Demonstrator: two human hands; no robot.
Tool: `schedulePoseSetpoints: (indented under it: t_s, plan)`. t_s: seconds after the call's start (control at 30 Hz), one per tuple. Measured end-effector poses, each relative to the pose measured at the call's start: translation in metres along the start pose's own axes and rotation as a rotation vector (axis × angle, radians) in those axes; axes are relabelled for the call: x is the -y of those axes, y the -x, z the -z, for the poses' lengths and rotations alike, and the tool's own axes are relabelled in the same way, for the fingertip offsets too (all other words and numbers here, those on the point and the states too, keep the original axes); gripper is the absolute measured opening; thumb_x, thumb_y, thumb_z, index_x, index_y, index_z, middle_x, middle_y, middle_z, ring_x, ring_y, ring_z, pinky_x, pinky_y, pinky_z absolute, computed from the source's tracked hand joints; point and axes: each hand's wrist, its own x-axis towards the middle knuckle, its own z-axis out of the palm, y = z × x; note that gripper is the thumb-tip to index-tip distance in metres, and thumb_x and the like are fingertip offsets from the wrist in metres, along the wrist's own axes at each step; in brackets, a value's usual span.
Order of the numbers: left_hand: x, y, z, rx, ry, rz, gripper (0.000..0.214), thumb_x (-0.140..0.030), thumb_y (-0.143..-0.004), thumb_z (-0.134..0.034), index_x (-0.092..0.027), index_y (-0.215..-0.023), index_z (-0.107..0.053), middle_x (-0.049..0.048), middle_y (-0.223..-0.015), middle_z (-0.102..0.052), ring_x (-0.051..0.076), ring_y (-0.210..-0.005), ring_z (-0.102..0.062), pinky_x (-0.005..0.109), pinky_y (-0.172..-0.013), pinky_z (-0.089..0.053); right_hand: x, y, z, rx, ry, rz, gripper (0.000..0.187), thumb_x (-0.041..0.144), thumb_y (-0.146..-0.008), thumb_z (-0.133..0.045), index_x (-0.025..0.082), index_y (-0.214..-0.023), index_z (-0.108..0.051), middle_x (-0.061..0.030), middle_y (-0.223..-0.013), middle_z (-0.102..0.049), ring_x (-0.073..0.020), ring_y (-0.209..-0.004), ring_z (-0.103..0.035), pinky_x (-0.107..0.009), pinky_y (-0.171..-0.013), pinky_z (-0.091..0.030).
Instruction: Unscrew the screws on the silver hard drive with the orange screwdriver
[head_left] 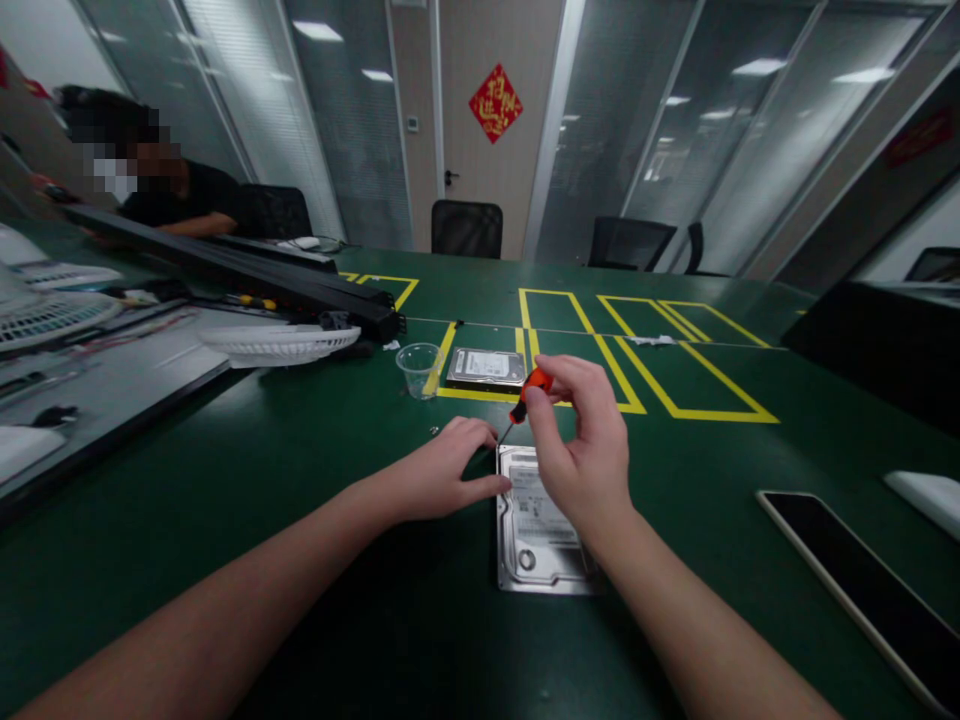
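A silver hard drive (pixel 534 515) with a white label lies flat on the green table in front of me. My left hand (pixel 446 468) is at its far left corner, thumb on the top face and fingers bent by the edge, gripping it there. In my right hand (pixel 589 445) is a screwdriver (pixel 534 390) with an orange and black handle, pinched between thumb and fingers. Its shaft slants down to the drive's far left corner; whether the tip sits in a screw is too small to tell. My right hand hides the drive's right part.
Beyond, a second hard drive (pixel 487 366) lies inside yellow tape beside a clear plastic cup (pixel 420 370). Small metal bits (pixel 434 430) lie nearby. A phone-like dark slab (pixel 862 590) is at right. Fan parts (pixel 281 343) and long black bars (pixel 300 285) fill the left, where a person sits.
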Motion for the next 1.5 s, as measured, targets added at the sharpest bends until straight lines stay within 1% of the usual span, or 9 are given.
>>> schedulePoseSetpoints:
  t_s: [0.1,0.3,0.47,0.7,0.9,1.0,1.3,1.37,1.5]
  plan:
    - [-0.0015,0.0002,0.0009,0.004,-0.001,0.007,0.035,-0.046,-0.099,-0.080,-0.022,-0.117,-0.063,0.0133,-0.135,-0.067,0.035,-0.129,-0.059,0.054,-0.113,-0.051,0.0004,-0.0002,0.0005,-0.002,0.010,-0.006,0.028,0.019,-0.105,-0.064,0.026,-0.132,-0.069,-0.0096,-0.126,-0.069,-0.0223,-0.113,-0.070,-0.042,-0.092,-0.064]
    - [-0.0016,-0.0001,0.0013,0.004,-0.007,0.006,0.034,-0.046,-0.099,-0.080,-0.022,-0.116,-0.063,0.0130,-0.137,-0.067,0.035,-0.131,-0.058,0.055,-0.115,-0.050,0.0007,0.0011,0.0015,0.014,-0.041,-0.042,0.031,0.020,-0.111,-0.052,0.028,-0.137,-0.066,-0.0100,-0.131,-0.071,-0.0261,-0.122,-0.069,-0.052,-0.105,-0.061]
    - [-0.0002,0.0001,0.0005,0.001,-0.001,0.003,0.033,-0.047,-0.099,-0.079,-0.023,-0.116,-0.063,0.0125,-0.137,-0.067,0.035,-0.131,-0.058,0.055,-0.116,-0.051,-0.0014,0.0023,0.0002,0.018,-0.062,-0.066,0.031,0.021,-0.109,-0.055,0.029,-0.138,-0.064,-0.0095,-0.132,-0.069,-0.0248,-0.117,-0.070,-0.048,-0.097,-0.064]
    - [-0.0019,0.0000,0.0016,0.012,-0.014,0.009,0.035,-0.046,-0.099,-0.079,-0.022,-0.117,-0.063,0.0133,-0.136,-0.067,0.035,-0.129,-0.059,0.055,-0.114,-0.050,-0.0014,0.0001,0.0000,-0.003,0.016,-0.012,0.027,0.021,-0.105,-0.066,0.028,-0.130,-0.066,-0.0084,-0.124,-0.070,-0.0237,-0.113,-0.069,-0.044,-0.092,-0.064]
    - [-0.0010,0.0003,0.0010,0.012,-0.013,0.005,0.034,-0.046,-0.100,-0.079,-0.022,-0.118,-0.063,0.0130,-0.137,-0.066,0.035,-0.131,-0.057,0.055,-0.116,-0.050,-0.0038,0.0050,0.0003,0.006,-0.084,-0.093,0.026,0.024,-0.111,-0.054,0.028,-0.134,-0.066,-0.0098,-0.129,-0.071,-0.0263,-0.120,-0.071,-0.051,-0.100,-0.063]
    - [-0.0011,0.0004,0.0013,0.013,-0.006,0.005,0.034,-0.047,-0.100,-0.079,-0.022,-0.117,-0.063,0.0132,-0.138,-0.066,0.035,-0.132,-0.057,0.055,-0.116,-0.050,-0.0053,0.0064,-0.0010,0.008,-0.131,-0.118,0.027,0.025,-0.111,-0.054,0.028,-0.135,-0.065,-0.0110,-0.130,-0.070,-0.0282,-0.125,-0.071,-0.052,-0.100,-0.065]
    - [0.0000,0.0000,0.0008,0.000,0.007,0.011,0.036,-0.049,-0.098,-0.079,-0.023,-0.118,-0.064,0.0135,-0.137,-0.067,0.035,-0.130,-0.059,0.056,-0.115,-0.051,-0.0005,-0.0008,0.0010,-0.033,0.018,0.006,0.023,0.022,-0.104,-0.067,0.030,-0.126,-0.069,-0.0081,-0.120,-0.071,-0.0254,-0.113,-0.071,-0.049,-0.098,-0.064]
    - [-0.0002,-0.0001,0.0007,-0.002,0.006,0.013,0.036,-0.050,-0.098,-0.079,-0.023,-0.117,-0.065,0.0134,-0.137,-0.068,0.035,-0.130,-0.059,0.055,-0.115,-0.051,0.0005,-0.0010,0.0017,-0.021,0.021,-0.001,0.023,0.022,-0.105,-0.066,0.029,-0.127,-0.070,-0.0084,-0.121,-0.071,-0.0251,-0.113,-0.071,-0.048,-0.098,-0.064]
    - [-0.0016,-0.0001,0.0011,0.003,0.001,0.008,0.034,-0.048,-0.099,-0.079,-0.022,-0.116,-0.064,0.0134,-0.137,-0.067,0.035,-0.131,-0.059,0.055,-0.115,-0.050,0.0008,0.0009,0.0030,0.011,-0.023,-0.031,0.031,0.020,-0.111,-0.052,0.029,-0.136,-0.068,-0.0100,-0.130,-0.070,-0.0244,-0.121,-0.069,-0.049,-0.102,-0.062]
